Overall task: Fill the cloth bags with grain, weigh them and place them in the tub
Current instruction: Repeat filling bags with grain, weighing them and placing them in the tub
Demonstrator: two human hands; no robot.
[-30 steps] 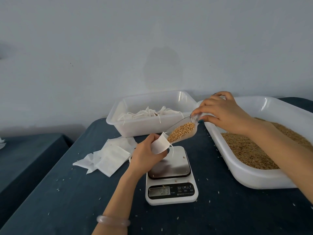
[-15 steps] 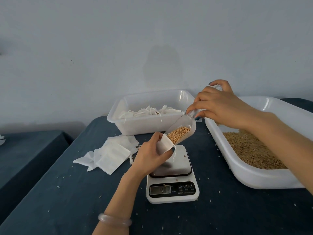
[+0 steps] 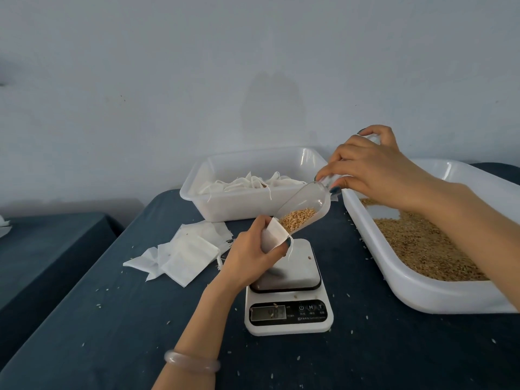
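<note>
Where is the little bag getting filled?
In the head view's middle, the little bag is pinched in the left hand, over the scale, under the mouth of the clear scoop.

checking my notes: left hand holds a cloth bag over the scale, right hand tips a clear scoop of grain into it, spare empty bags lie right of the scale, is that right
Not quite: the head view shows the empty bags lying left of the scale, not right. The rest holds.

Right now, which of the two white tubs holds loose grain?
The larger tub at the right edge, its floor mostly covered with grain. The smaller tub behind the scale holds only white cloth bags.
</note>
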